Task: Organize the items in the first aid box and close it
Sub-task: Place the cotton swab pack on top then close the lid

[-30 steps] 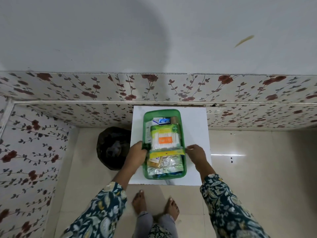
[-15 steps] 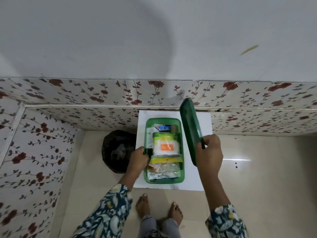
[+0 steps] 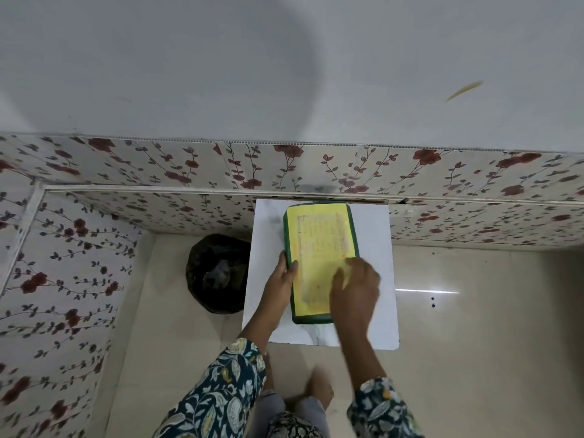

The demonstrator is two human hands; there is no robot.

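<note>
The green first aid box (image 3: 320,319) lies on a small white table (image 3: 373,279). Its green lid with a large yellow printed label (image 3: 322,238) covers the box, so the items inside are hidden. My left hand (image 3: 282,276) grips the box's left edge near the middle, thumb on the lid's rim. My right hand (image 3: 355,287) rests flat on the lid's near right part, fingers spread over the label.
A black bin (image 3: 216,273) stands on the floor just left of the table. Floral-patterned wall panels (image 3: 158,175) run behind and to the left. Pale tiled floor (image 3: 474,343) lies to the right. My bare feet (image 3: 319,390) are below the table's near edge.
My right hand lifted the green lid from the right side, swung it over the box and laid it down. The contents are now covered. My left hand stayed on the left edge.
</note>
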